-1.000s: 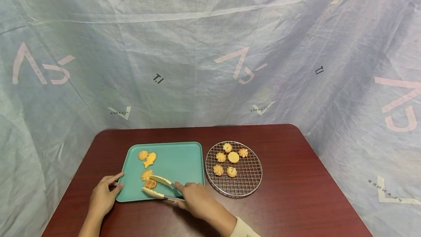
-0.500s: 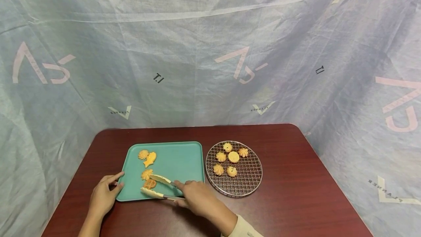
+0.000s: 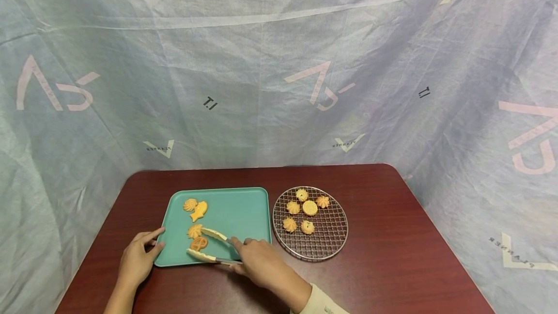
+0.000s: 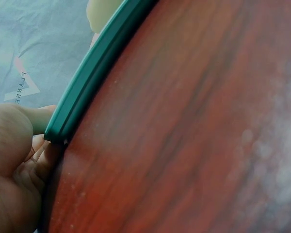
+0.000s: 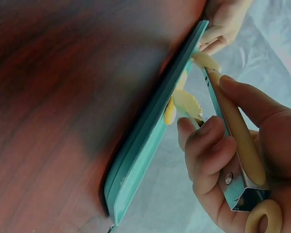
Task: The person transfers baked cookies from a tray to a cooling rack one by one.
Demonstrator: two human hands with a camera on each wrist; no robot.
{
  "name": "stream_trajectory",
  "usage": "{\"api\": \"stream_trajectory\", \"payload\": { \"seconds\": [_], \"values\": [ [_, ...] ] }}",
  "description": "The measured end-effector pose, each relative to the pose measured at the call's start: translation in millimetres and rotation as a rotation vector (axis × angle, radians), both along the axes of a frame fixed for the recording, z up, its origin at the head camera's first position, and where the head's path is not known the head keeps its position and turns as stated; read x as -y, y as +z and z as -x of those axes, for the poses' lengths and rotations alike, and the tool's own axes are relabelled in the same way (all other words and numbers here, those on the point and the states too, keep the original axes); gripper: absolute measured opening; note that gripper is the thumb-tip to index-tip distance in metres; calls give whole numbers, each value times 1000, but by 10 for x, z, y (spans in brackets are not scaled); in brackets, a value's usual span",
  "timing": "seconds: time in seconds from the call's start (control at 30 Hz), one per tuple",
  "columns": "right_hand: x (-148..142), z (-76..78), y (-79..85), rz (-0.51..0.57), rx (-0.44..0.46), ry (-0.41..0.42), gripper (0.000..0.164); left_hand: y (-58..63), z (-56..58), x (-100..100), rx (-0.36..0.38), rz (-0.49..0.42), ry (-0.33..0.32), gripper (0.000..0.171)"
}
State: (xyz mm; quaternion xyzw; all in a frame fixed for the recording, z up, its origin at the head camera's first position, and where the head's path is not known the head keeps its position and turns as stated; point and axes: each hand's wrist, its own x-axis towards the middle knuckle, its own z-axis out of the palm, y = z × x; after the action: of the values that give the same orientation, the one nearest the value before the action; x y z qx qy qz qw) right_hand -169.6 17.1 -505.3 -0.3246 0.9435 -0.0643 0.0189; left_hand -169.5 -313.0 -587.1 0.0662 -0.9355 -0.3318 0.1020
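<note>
My left hand (image 3: 137,258) grips the left edge of a teal tray (image 3: 235,217); the left wrist view has the thumb and fingers at its rim (image 4: 82,87). In my right hand (image 3: 263,260) are metal tongs (image 5: 235,131) with cream tips, spread apart over the tray's front left. Between the tips lies a pretzel-shaped cookie (image 3: 199,243). The upper tip is beside a star-shaped cookie (image 3: 194,230). Farther back on the tray, a swirl cookie (image 3: 189,205) lies against a fish-shaped cookie (image 3: 198,211).
Right of the tray stands a round wire rack (image 3: 322,243) bearing several cookies, among them a round flat one (image 3: 310,208). Both are on a dark red wooden table (image 3: 383,236). A grey cloth (image 3: 261,110) hangs behind and at the sides.
The tongs' tips have spread slightly wider around the pretzel-shaped cookie, the upper one shifting away from me. The left hand and tray have stayed in place.
</note>
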Motion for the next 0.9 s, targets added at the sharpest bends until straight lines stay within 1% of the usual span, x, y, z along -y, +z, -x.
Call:
{"api": "stream_trajectory", "payload": {
  "seconds": [0.13, 0.3, 0.53, 0.9],
  "values": [
    [17, -21, -23, -19, -5, -14, 66, 4, 2, -1, 14, -7, 0, 43],
    [26, -28, -65, -23, -19, -18, 64, 10, 0, -1, 11, -3, 5, 42],
    [6, -29, -66, 9, -11, -13, 63, 12, 6, 5, 24, -5, 5, 43],
    [-51, -40, -50, 54, -33, 14, 60, 30, 4, 0, 71, -27, 10, 44]
  ]
}}
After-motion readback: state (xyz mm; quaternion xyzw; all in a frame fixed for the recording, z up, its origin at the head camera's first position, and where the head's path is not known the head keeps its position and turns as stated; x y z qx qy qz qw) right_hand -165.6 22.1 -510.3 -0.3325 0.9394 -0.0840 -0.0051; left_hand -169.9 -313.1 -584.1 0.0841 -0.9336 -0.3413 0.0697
